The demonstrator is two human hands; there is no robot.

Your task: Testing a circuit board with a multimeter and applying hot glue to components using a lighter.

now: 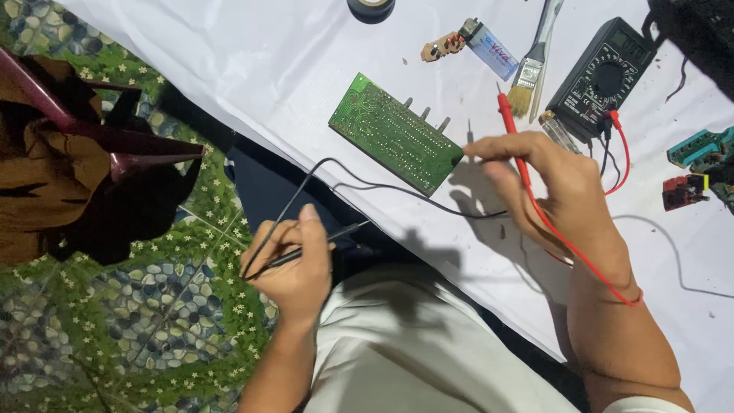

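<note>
My left hand (294, 264) grips a black test probe (321, 243) like a pen, low over the edge of the white sheet, its black lead (359, 183) looping up toward the board. My right hand (554, 191) holds a red test probe (511, 126) between its fingers while thumb and forefinger pinch the near corner of a green circuit board (394, 131), solder side up on the white sheet (252, 61). The red lead (621, 157) runs to a black multimeter (600, 76) at the upper right.
On the sheet lie a paintbrush (529, 73), a clear blue lighter (489, 46), a small screwdriver (562, 131), a tape roll (371, 8) and small teal and red parts (696, 164). A dark brown bag (76, 168) rests on the pebble-patterned floor mat (153, 321) at the left.
</note>
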